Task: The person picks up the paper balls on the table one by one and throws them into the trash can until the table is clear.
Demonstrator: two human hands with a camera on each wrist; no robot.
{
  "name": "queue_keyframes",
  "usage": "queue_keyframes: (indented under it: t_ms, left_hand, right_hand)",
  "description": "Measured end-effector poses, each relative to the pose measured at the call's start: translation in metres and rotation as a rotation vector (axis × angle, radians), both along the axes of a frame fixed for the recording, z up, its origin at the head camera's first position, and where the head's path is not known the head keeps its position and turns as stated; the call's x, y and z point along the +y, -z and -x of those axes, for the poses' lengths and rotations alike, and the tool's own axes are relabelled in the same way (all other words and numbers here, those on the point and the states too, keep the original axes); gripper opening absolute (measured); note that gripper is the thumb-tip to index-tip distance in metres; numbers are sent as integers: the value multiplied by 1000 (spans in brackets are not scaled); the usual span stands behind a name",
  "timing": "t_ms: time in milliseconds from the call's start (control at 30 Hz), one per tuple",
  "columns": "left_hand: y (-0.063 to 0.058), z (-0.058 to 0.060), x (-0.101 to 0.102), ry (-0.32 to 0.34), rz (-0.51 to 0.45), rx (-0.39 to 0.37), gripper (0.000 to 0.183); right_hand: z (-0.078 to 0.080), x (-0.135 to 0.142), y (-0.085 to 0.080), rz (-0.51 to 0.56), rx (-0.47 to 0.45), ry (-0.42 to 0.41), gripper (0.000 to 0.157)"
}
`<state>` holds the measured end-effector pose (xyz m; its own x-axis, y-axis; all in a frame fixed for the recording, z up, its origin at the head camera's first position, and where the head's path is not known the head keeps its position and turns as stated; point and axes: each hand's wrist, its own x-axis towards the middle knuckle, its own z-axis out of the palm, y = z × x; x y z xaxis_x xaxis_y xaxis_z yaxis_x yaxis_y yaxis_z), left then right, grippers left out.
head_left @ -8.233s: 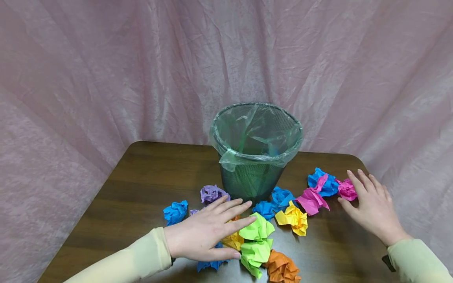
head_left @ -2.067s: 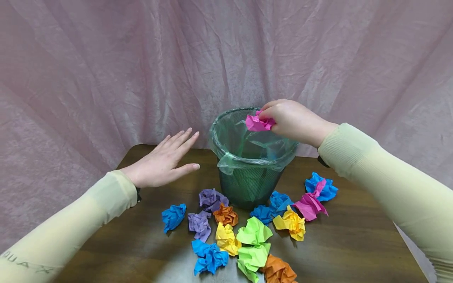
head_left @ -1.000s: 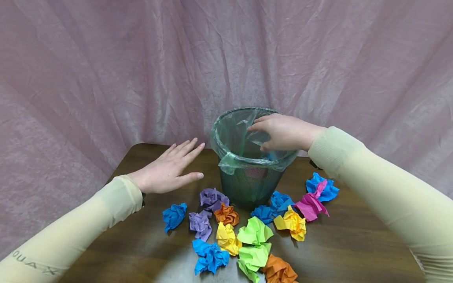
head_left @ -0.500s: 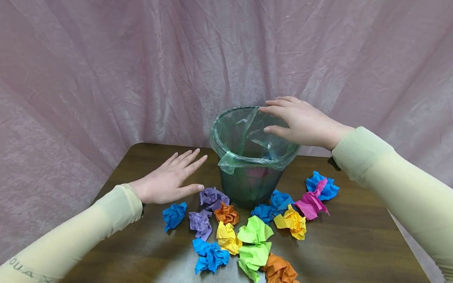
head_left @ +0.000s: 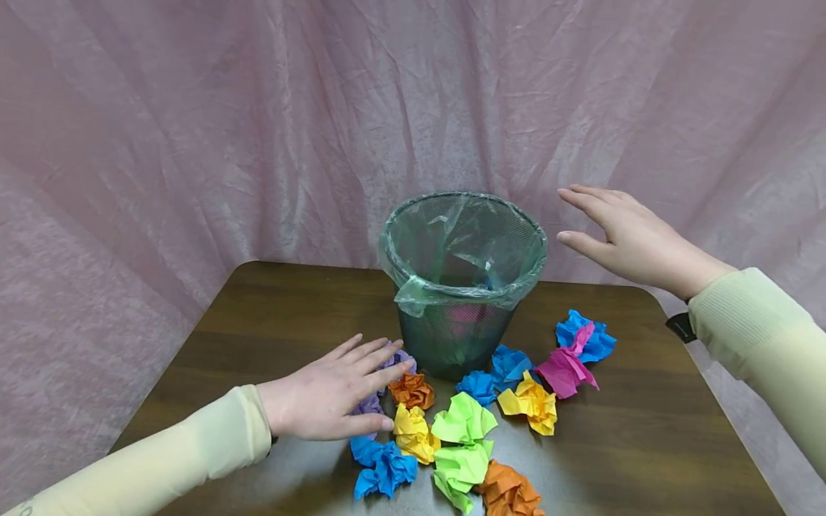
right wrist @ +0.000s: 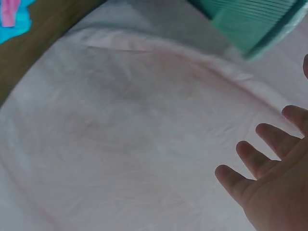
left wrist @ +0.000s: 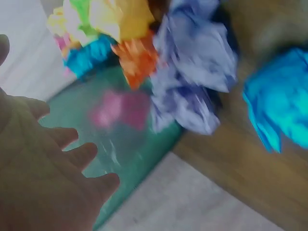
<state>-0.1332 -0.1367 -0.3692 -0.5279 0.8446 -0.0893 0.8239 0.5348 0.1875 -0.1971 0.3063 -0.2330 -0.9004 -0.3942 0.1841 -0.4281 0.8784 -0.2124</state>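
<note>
My left hand [head_left: 332, 394], fingers spread and palm down, hovers over the left part of the crumpled paper. It holds nothing and partly covers two purple paper balls [left wrist: 197, 53]; a blue ball [left wrist: 284, 98] beside them is hidden under it in the head view. An orange ball [head_left: 411, 391] lies just past its fingertips. My right hand [head_left: 639, 240] is in the air to the right of the mesh wastebasket [head_left: 422, 337], its fingers extended and nothing in them. The basket has a clear green liner, and a pink paper ball [head_left: 466, 317] shows through its wall.
Toward the front lie a yellow ball [head_left: 416, 433], a blue ball [head_left: 386, 469], green crumpled paper [head_left: 461, 419] and an orange ball [head_left: 510, 491]. Right of the basket are blue [head_left: 510, 368], yellow [head_left: 532, 403] and pink [head_left: 566, 373] paper. A pink curtain [head_left: 323, 129] hangs behind the table.
My right hand took a pink ball from the far right, released it into the wastebasket, then withdrew rightward. My left hand lifted off the papers, and has since come down over the purple balls.
</note>
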Motion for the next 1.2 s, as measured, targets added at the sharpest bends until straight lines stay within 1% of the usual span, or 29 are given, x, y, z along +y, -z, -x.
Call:
queue_keyframes:
  t_ms: [133,300,433,567,700,833,900,1000,1133,1200]
  left_hand:
    - [2,-12,11,68,-10,3,79]
    - [5,-20,26,130,-36,37,78]
    - [6,-23,38,173,-53,24,77]
    - [8,-25,52,209,-62,13,77]
    - [12,-27,66,238,-72,31,78]
    - [16,-27,80,262,-77,61,78]
    - [19,-26,87,266,-73,61,78]
    - [24,-24,99,256,-59,23,78]
    - [30,-21,115,251,-30,-31,77]
    - [32,-20,122,254,-16,-45,76]
  right_hand:
    - [-5,19,13,20,-11,27,74]
    - [-8,34,33,-3,-43,49,78]
    - [-9,44,55,-39,-97,55,78]
    - [-11,53,82,-74,-166,58,77]
    - [-17,59,107,-83,-229,68,80]
    - [-24,59,125,-75,-266,50,84]
    - [-29,56,132,-73,-279,36,87]
    - [-37,49,142,-78,-291,10,92]
    - [-49,40,155,-101,-290,-23,95]
    - [-54,36,161,-110,-291,-31,96]
